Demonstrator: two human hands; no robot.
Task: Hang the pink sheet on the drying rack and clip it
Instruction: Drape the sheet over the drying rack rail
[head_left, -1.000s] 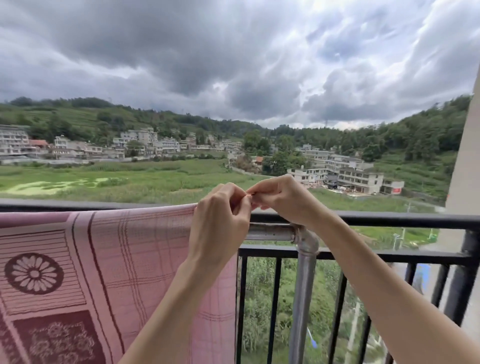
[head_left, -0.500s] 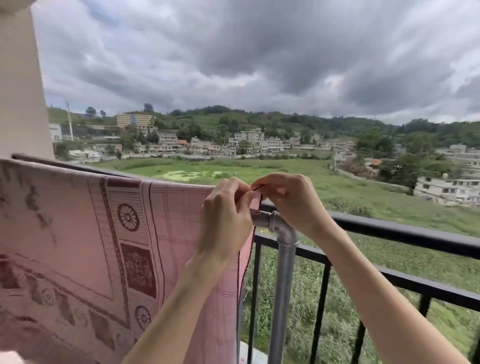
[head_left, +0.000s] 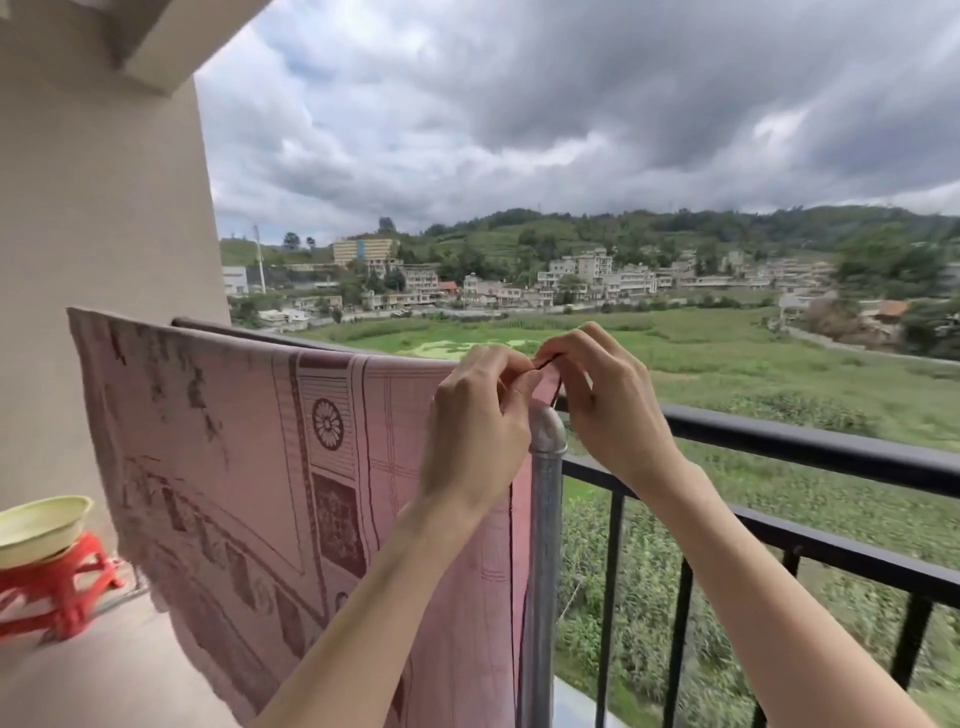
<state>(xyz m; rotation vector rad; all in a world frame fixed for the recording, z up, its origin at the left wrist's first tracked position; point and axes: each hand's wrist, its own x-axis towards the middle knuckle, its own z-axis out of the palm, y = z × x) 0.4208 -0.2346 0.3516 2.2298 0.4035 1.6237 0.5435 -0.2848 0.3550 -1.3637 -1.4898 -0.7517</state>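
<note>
At the top corner of the drying rack (head_left: 545, 519), just above its metal elbow joint, both hands meet on the same bit of cloth. The left hand (head_left: 475, 421) has its fingers curled and pinches the upper right corner of the pink sheet (head_left: 260, 467); the right hand (head_left: 602, 400) pinches that corner from the other side, and a thin dark line shows between the fingertips, though it is too small to say whether it is a clip or only the hem. Each grip is closed on the sheet.

Compared with a second ago the hands hold the same pinch at the same corner; what has changed is mostly the view, which has swung left, so that the whole width of the sheet now shows draped over the rail as far as the beige wall (head_left: 104, 208). Beyond it a pale basin (head_left: 41, 525) sits on a red stool (head_left: 57, 587), and the black balcony railing (head_left: 779, 447) runs just behind the rack.

Hanging looks done; securing the corner appears to be the step in hand, not yet finished.
</note>
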